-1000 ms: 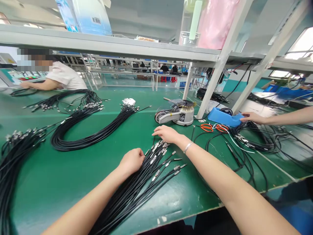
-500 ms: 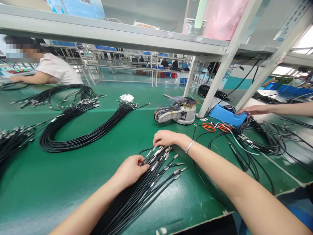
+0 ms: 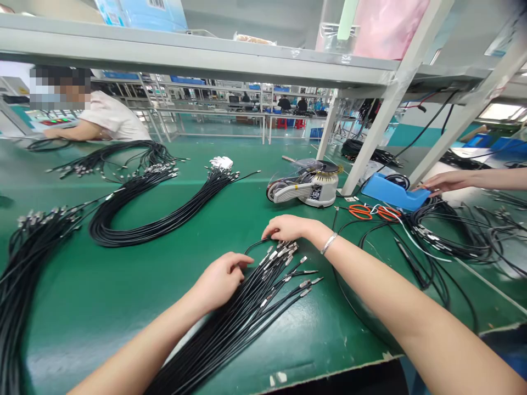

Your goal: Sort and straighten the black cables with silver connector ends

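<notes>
A bundle of black cables (image 3: 230, 323) with metal connectors at its ends lies on the green bench in front of me. My left hand (image 3: 224, 278) rests at the bundle's left side, its fingers apart and partly bent. Beyond the connectors, my right hand (image 3: 286, 226), with a silver bracelet at the wrist, pinches the end of one black cable (image 3: 254, 244). This cable curves away from the bundle toward the left. Its tip is hidden under the right fingers.
More cable bundles (image 3: 135, 236) lie at the left. A tape dispenser (image 3: 317, 189) stands ahead, with orange-handled scissors (image 3: 360, 212) to its right. Another person's hand (image 3: 444, 181) touches a blue holder (image 3: 393, 192). A shelf (image 3: 247, 57) spans above; a co-worker (image 3: 111, 118) sits at far left.
My left fingers have loosened from the cables and spread. My right hand holds the cable end slightly farther from the connectors. The whole view has shifted, with things appearing farther right.
</notes>
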Available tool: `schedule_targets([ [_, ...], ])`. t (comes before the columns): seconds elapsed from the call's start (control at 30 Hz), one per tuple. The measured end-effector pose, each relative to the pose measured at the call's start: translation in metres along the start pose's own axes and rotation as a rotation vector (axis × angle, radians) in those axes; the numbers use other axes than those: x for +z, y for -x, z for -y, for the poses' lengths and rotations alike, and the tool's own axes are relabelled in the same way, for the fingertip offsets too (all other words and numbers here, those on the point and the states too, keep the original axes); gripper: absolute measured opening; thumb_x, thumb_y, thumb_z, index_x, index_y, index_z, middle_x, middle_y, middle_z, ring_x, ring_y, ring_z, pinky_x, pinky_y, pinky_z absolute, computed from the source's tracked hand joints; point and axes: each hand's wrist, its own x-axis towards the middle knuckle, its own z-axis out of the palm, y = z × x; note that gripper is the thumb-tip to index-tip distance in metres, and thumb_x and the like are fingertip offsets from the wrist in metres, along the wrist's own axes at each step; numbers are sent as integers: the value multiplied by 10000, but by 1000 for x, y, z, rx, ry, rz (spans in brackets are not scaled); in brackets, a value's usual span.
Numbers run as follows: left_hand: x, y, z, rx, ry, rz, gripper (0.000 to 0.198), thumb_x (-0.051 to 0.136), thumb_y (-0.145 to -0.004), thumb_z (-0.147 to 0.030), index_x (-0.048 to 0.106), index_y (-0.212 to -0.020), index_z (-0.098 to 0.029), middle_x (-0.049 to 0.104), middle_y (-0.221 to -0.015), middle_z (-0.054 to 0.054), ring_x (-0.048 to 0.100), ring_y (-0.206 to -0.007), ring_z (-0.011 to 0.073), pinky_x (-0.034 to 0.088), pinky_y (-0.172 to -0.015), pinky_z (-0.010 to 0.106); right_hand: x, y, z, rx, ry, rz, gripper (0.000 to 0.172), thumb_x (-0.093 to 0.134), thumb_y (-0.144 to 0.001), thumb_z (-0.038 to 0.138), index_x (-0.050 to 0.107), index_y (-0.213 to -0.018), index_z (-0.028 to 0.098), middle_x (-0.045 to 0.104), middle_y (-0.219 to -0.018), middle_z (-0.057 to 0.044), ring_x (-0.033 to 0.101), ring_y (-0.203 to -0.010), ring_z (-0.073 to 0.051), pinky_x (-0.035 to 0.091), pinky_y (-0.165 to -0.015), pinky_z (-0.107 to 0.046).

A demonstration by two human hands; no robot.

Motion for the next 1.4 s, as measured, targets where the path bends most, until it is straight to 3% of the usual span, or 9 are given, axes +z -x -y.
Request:
schedule_targets([
  [0.1,-5,9,4,-93,-64,20,429,379,-767,-473,610,-993,-190,646,-897,32,572,-688,120,460,-674,245,2,-9,15,-30,-8,-3,396,592,-783,215,621,-1178,222,616,-1042,-45,575,-860,-137,416,-726,-202],
  [0.17,-3,30,9,-55,-237,11,530,365,-744,-631,630,-934,-214,652,-860,34,591,-761,159,466,-725,282,7,-17,28,-97,-5,7,329,619,-781,256,665,-1106,229,607,-1061,-37,563,-904,-140,404,-773,-206],
  [0.27,8,75,30,34,-545,-121,706,464,-634,-735,594,-1115,-235,641,-1020,73,596,-948,236,486,-830,362,17,-28,44,-188,-2,41,202,618,-789,247,714,-965,225,627,-1011,-15,548,-945,-138,377,-814,-202],
  [0.33,17,104,52,124,-731,-279,799,552,-589,-713,541,-1222,-225,631,-1081,92,603,-958,250,508,-829,377,21,-30,51,-197,-8,85,155,612,-783,229,721,-889,204,648,-938,-7,564,-890,-127,385,-765,-192],
  [0.43,24,128,79,335,-889,-496,681,504,-674,-669,566,-1195,-234,662,-945,52,626,-798,182,537,-692,305,19,-25,54,-152,-18,170,133,613,-745,215,716,-826,188,669,-854,4,576,-746,-104,382,-630,-180],
  [0.63,21,124,82,570,-992,-690,397,400,-834,-477,653,-972,-204,651,-832,23,617,-739,114,512,-644,213,13,-17,65,-29,-54,326,149,613,-686,234,708,-791,188,678,-745,19,578,-607,-98,350,-497,-179],
  [0.9,23,123,78,604,-953,-725,426,364,-838,-510,633,-968,-206,648,-856,33,620,-721,125,489,-589,218,23,-18,86,-44,-108,410,185,593,-722,279,687,-854,191,680,-835,34,589,-701,-82,382,-575,-159],
  [1.23,21,125,75,459,-761,-542,331,395,-836,-482,631,-957,-284,576,-747,-5,576,-622,83,485,-586,197,13,-2,94,0,-108,581,139,623,-709,218,695,-796,137,672,-750,14,569,-626,-87,382,-556,-177],
  [1.4,22,119,76,419,-767,-482,353,359,-845,-491,641,-938,-299,589,-749,-9,573,-603,72,482,-585,181,20,0,101,-36,-221,546,171,610,-755,227,694,-865,127,682,-802,3,588,-682,-84,408,-606,-160],
])
